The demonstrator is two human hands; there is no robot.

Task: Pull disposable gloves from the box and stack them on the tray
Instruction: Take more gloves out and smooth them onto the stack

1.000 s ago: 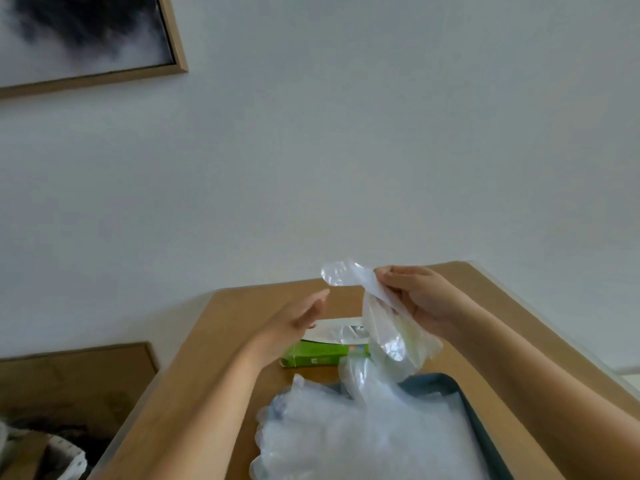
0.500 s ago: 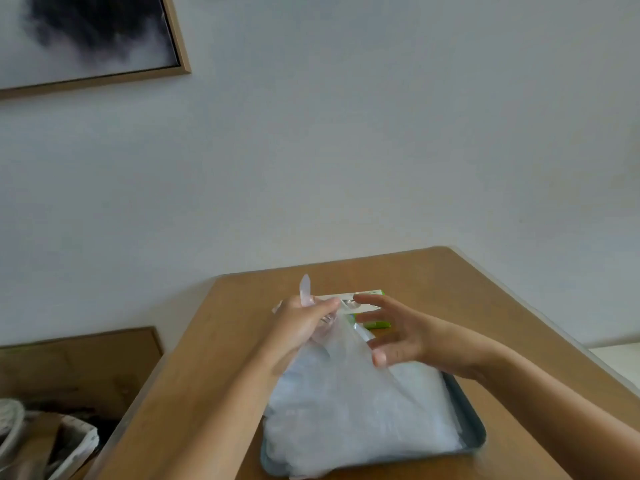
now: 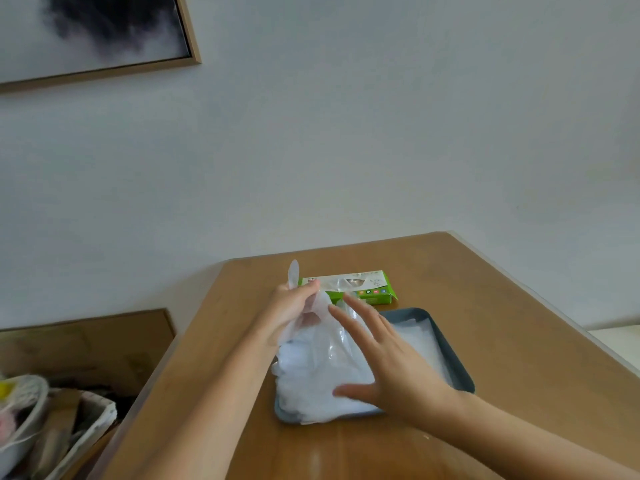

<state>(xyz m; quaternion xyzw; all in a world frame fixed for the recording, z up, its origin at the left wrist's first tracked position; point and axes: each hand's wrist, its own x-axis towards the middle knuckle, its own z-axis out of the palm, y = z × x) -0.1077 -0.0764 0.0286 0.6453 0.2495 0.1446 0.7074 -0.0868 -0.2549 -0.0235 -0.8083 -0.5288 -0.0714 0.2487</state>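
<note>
- The left hand (image 3: 290, 310) grips a clear disposable glove (image 3: 325, 328) near its upper end, with fingers and thumb curled round the thin plastic.
- One finger of that glove sticks up above the left hand; the rest hangs down and drapes onto the stack of gloves (image 3: 311, 388).
- The right hand (image 3: 398, 372) is flat, with fingers straight and spread, palm down over the stack and the lower part of the held glove. It holds nothing.
- The stack fills a dark blue-grey tray (image 3: 458, 362) and spills slightly over its near left edge.
- The tray sits on the wooden counter (image 3: 502, 306), which meets a pale wall.
- A green and white glove box (image 3: 367, 288) lies on the counter just behind the tray, with its top opening facing up.
- A framed dark picture (image 3: 104, 29) hangs on the wall at upper left.
- A white woven basket (image 3: 24, 410) stands below the counter at lower left; its contents are unclear.
</note>
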